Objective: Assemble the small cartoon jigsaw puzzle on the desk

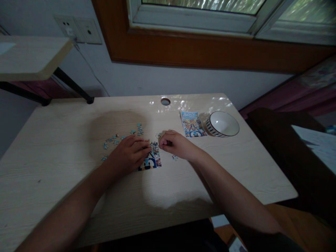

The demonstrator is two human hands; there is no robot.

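A partly assembled jigsaw puzzle [151,163] with a blue dog face lies flat on the desk. My left hand [131,153] rests over its left side, fingers stretched out and hiding part of it. Just right of the puzzle's upper edge is my right hand [175,142], its fingers curled together; whatever they pinch is hidden or too small to make out. Close to its fingertips lies a loose puzzle piece [158,135], and another small piece [175,158] sits below the hand. Several loose pieces [115,141] are scattered beyond and left of my left hand.
A picture card [193,124] marked "Bluey" lies at the back right, beside a white bowl [224,123] with a striped outside. The pale wooden desk [65,147] has a round cable hole [165,102] near the wall. A raised shelf [31,57] stands at the left.
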